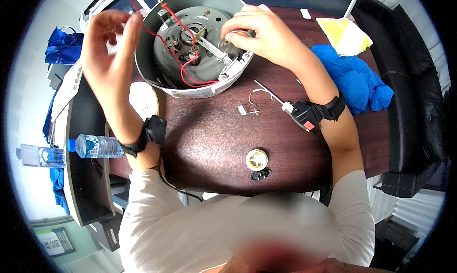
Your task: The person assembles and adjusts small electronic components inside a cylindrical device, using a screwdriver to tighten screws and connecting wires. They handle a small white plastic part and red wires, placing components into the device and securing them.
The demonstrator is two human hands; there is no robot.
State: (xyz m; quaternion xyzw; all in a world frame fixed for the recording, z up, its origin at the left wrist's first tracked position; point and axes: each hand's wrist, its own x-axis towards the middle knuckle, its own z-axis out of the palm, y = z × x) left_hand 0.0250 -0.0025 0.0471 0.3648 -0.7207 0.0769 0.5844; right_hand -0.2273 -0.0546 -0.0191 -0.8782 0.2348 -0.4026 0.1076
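Note:
A round grey metal housing point(143, 59), like the inside of a rice cooker, lies open at the far side of the table. Red wires point(178, 23) and a white bracket point(216, 52) run across its inner plate. My left hand point(109, 49) is raised at the housing's left rim, its fingers closed at a red wire that stretches up and away; the hand is slightly blurred. Over the right part of the housing, my right hand point(259, 33) has its fingers bent in a pinch. Whatever lies between those fingertips is too small to name.
Small white connector pieces point(242, 110) and a thin-tipped tool point(271, 91) lie mid-table. Nearer me are a tape roll point(257, 160) and a black socket part point(260, 174). A blue cloth point(352, 78) is right, a water bottle point(97, 146) left, a black sofa point(414, 82) beyond.

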